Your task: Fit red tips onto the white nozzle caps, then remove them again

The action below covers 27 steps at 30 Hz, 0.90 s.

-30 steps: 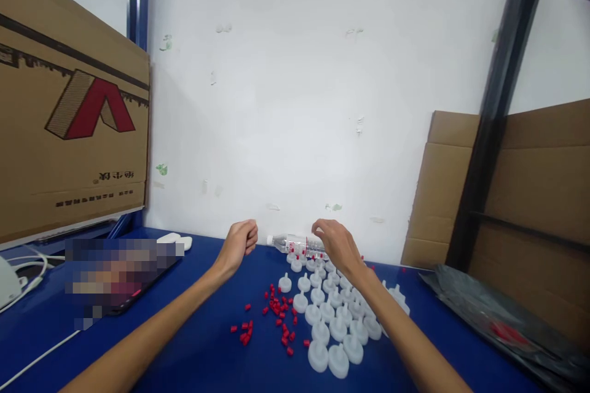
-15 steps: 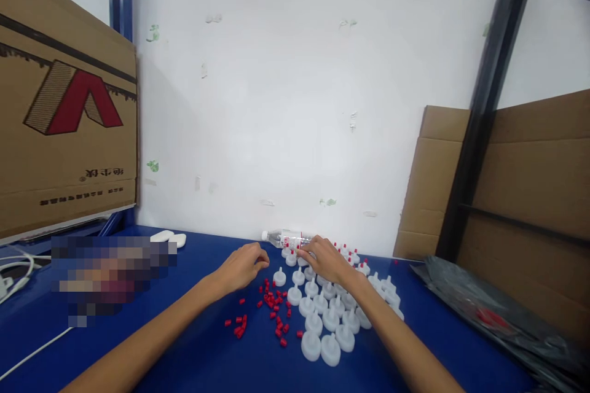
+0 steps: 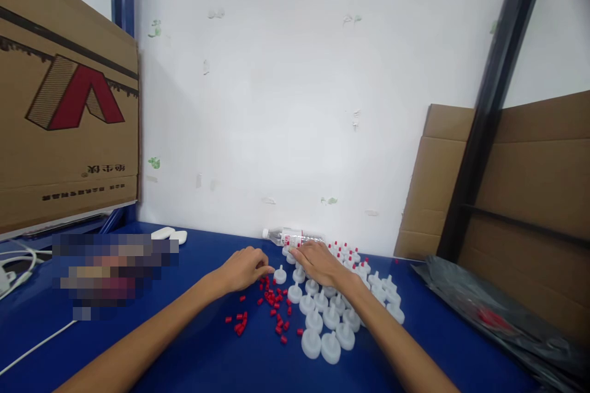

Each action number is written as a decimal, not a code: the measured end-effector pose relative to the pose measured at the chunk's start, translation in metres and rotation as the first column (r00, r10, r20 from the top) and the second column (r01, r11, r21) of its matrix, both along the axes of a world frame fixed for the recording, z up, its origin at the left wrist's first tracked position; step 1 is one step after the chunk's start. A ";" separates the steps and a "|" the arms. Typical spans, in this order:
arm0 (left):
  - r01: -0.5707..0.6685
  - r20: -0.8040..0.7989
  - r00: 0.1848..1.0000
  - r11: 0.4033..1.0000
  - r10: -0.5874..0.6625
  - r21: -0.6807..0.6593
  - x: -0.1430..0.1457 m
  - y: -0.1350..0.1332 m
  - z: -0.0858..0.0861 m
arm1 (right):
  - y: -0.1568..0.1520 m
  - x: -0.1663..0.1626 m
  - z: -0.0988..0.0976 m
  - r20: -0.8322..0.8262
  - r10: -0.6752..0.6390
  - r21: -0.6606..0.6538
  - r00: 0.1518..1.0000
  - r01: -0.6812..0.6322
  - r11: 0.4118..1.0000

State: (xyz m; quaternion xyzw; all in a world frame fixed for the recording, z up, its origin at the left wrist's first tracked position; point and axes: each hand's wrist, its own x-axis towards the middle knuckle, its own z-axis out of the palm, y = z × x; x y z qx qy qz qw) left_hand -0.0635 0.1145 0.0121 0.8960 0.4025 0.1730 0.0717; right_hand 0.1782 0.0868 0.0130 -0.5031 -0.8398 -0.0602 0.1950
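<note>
My left hand (image 3: pixel 246 268) is closed, fingers curled and thumb tip low above the far edge of a loose pile of small red caps (image 3: pixel 271 298). A lone white nozzle lid (image 3: pixel 279 275) stands just right of its thumb. Across the far rows of white nozzle lids reaches my right hand (image 3: pixel 318 263), its fingers bent down and thumb pointing left. What lies within either hand's fingers is hidden. Many white nozzle lids (image 3: pixel 330 317) stand upright nearer me with bare tips. Beyond the right hand, several lids carry red caps (image 3: pixel 345 247) on their tips.
A clear plastic bottle (image 3: pixel 290 237) lies on its side by the wall. Left are two white objects (image 3: pixel 163 233), a white cable (image 3: pixel 39 349) and a pixelated patch. A large cardboard box (image 3: pixel 69 153) stands left; a grey plastic bag (image 3: pixel 488 313) lies right on the blue table (image 3: pixel 193 350).
My left hand's thumb and fingertips have dropped slightly toward the red caps. My right hand has shifted a little left over the far lids. The view has moved slightly.
</note>
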 end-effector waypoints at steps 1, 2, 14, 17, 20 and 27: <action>-0.007 0.003 1.000 1.000 0.007 0.005 0.000 -0.001 0.000 | 0.000 -0.001 -0.001 -0.015 0.005 -0.007 1.000 -0.005 1.000; -0.016 0.009 1.000 1.000 0.016 0.012 0.000 -0.001 0.001 | 0.000 -0.001 -0.001 -0.035 0.009 -0.009 0.999 -0.009 1.000; -0.019 0.235 0.972 0.994 -0.007 0.106 0.007 -0.012 0.015 | -0.019 -0.035 0.017 -0.423 0.258 0.103 0.869 -0.236 0.966; 0.022 0.198 0.978 0.982 -0.059 0.187 0.007 -0.013 0.013 | -0.023 -0.045 0.015 -0.419 0.277 0.104 0.865 -0.257 0.961; 0.005 0.085 0.996 0.959 -0.030 0.284 0.008 -0.015 0.012 | -0.024 -0.047 0.013 -0.389 0.279 0.119 0.878 -0.252 0.960; -0.090 0.196 0.979 0.978 0.052 0.189 0.013 -0.020 0.011 | -0.019 -0.042 0.016 -0.334 0.288 0.171 0.897 -0.243 0.955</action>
